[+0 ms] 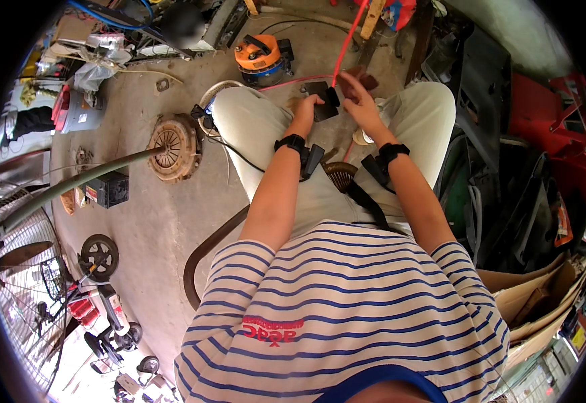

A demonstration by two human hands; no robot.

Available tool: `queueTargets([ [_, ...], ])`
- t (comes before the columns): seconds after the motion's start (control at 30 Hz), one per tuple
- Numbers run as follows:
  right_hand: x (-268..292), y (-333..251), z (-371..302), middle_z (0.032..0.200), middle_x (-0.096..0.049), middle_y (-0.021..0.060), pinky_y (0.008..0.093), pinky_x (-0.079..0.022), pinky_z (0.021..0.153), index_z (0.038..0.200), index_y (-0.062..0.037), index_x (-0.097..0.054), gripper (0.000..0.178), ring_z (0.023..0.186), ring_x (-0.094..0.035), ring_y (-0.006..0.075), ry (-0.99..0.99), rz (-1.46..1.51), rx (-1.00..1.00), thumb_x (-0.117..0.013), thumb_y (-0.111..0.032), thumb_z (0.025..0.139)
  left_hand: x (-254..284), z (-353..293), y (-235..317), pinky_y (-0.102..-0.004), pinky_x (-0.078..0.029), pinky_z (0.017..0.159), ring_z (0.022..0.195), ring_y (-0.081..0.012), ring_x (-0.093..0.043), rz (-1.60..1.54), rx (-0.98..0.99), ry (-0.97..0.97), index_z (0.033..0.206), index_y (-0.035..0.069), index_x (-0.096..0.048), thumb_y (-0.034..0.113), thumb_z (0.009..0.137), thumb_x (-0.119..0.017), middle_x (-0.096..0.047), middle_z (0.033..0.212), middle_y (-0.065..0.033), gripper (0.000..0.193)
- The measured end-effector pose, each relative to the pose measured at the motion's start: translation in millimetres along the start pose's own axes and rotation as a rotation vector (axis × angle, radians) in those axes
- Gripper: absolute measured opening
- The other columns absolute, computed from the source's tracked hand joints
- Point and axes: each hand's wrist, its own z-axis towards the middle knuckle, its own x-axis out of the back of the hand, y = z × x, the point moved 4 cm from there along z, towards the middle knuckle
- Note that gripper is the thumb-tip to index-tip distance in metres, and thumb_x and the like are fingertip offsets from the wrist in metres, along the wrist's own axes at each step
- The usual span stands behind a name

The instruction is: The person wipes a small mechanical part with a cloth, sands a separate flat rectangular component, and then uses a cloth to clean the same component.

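Note:
My left hand [308, 113] is closed on the near-left side of a dark, flat, rectangular block [322, 111], held between my knees. At its upper right edge, a red hose or cable [344, 50] comes down to a black end piece [333, 96]. Just right of that end, my right hand [363, 109] is raised close to the red line. Its fingers are blurred against a reddish-brown shape, so whether they grip anything is unclear. Both wrists carry black straps with small black boxes.
An orange and blue canister-like machine [259, 57] stands on the concrete floor ahead. A round ribbed metal disc [174, 149] lies left of my left knee, with a greenish pole end above it. Black panels [481, 87] and red parts crowd the right; cardboard [541, 295] lies nearer.

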Motion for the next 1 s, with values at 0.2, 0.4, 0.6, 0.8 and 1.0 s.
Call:
queueTargets([
  [0.2, -5, 0, -3, 0.073, -0.044, -0.0002, 0.024, -0.037, 0.053, 0.129, -0.0119, -0.035, 0.054, 0.052, -0.041, 0.0103, -0.226, 0.249, -0.263, -0.047, -0.002, 0.078, -23, -11, 13, -0.027, -0.037, 0.06, 0.06, -0.0163, -0.045, -0.491, 0.113, -0.128, 0.06, 0.01, -0.045, 0.015, 0.068, -0.052, -0.046, 0.064, 0.0003, 0.012],
  [0.4, 11, 24, 7, 0.073, -0.055, 0.0033, 0.0236, -0.037, 0.05, 0.124, -0.0045, -0.041, 0.053, 0.054, -0.045, 0.009, 0.163, 0.163, -0.342, -0.056, -0.031, 0.08, -12, 4, -3, -0.0252, -0.037, 0.061, 0.065, -0.0134, -0.046, -0.373, 0.119, -0.03, 0.061, 0.014, -0.05, 0.019, 0.064, -0.054, -0.047, 0.067, 0.0024, 0.007],
  [0.6, 22, 18, 8, 0.073, -0.061, 0.0176, 0.0329, -0.044, 0.061, 0.087, -0.0018, -0.062, 0.045, 0.066, -0.06, 0.0258, 0.132, -0.662, -0.115, -0.064, -0.043, 0.069, -20, -14, 0, -0.0281, -0.037, 0.08, 0.085, -0.0176, -0.049, 0.331, -0.531, -0.421, 0.076, 0.004, -0.054, 0.008, 0.08, -0.037, -0.053, 0.085, -0.0066, 0.018],
  [0.8, 31, 21, -1, 0.069, -0.059, 0.0197, 0.0374, -0.044, 0.058, 0.08, 0.0003, -0.061, 0.047, 0.068, -0.058, 0.0334, 0.062, -0.86, -0.2, -0.064, -0.045, 0.068, -28, -14, 1, -0.0246, -0.036, 0.055, 0.059, -0.01, -0.044, 0.281, -0.187, -0.341, 0.069, 0.005, -0.055, 0.023, 0.075, -0.044, -0.048, 0.063, -0.0019, 0.021],
  [1.0, 24, 56, 3, 0.086, -0.055, 0.0274, 0.0405, -0.044, 0.062, 0.103, 0.0041, -0.049, 0.061, 0.076, -0.056, 0.0383, 0.052, -0.71, -0.227, -0.053, -0.051, 0.076, -23, -17, 2, -0.0269, -0.029, 0.045, 0.045, -0.0113, -0.037, 0.135, -0.156, -0.212, 0.065, 0.008, -0.054, 0.028, 0.072, -0.046, -0.04, 0.053, -0.001, 0.023],
])
